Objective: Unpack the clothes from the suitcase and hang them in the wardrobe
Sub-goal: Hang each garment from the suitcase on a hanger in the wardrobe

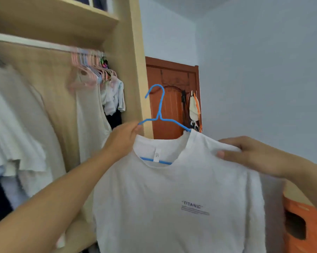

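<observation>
A: Shirt (172,207), white, "TITANIC" print, on a blue hanger (160,108), held up just right of the wardrobe (134,70) post.

B: Hands?

A: I see the left hand (123,139) pinching the hanger's left arm; right hand (248,154) grips the shirt's right shoulder.

B: Rail?

A: Pink hangers (88,70) bunched inside the wardrobe, pale clothes (17,125) hanging left.

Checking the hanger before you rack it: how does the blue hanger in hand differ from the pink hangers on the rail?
The blue hanger carries the white T-shirt and is off the rail, held by the left hand. The pink hangers hang bunched on the rail, mostly bare. Colours differ. Both look like thin hooked hangers.
</observation>
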Motion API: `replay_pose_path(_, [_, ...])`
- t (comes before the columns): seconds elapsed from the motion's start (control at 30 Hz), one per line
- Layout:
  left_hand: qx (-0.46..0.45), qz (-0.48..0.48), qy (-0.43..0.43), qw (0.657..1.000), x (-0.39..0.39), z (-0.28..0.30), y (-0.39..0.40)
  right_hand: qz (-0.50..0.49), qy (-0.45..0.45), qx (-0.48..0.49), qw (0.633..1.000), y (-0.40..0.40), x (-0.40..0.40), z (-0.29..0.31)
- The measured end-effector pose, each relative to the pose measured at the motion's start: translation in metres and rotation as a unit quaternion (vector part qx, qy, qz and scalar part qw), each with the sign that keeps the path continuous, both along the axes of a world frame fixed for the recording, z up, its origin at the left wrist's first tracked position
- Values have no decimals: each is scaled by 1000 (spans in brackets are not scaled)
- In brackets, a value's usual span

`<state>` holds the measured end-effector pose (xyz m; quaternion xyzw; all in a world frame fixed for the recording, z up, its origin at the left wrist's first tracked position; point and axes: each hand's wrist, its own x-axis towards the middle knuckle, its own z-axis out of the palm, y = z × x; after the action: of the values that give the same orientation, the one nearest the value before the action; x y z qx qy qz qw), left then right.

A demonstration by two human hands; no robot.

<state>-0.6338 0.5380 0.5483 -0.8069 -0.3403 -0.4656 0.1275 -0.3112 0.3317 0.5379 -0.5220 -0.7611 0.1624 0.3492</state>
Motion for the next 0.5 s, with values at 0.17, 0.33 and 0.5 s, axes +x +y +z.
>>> replay_pose_path(0.17, [12,25,-64,998,-70,83,56,-2,27,148,989,42,-110,64])
replay_pose_path(0.33, [24,121,-90,988,-144,183,75,-81,-18,245,966,90,-198,142])
replay_pose_path(0.5, [26,326,70,943,-253,167,37,-149,-148,298,931,156,-290,169])
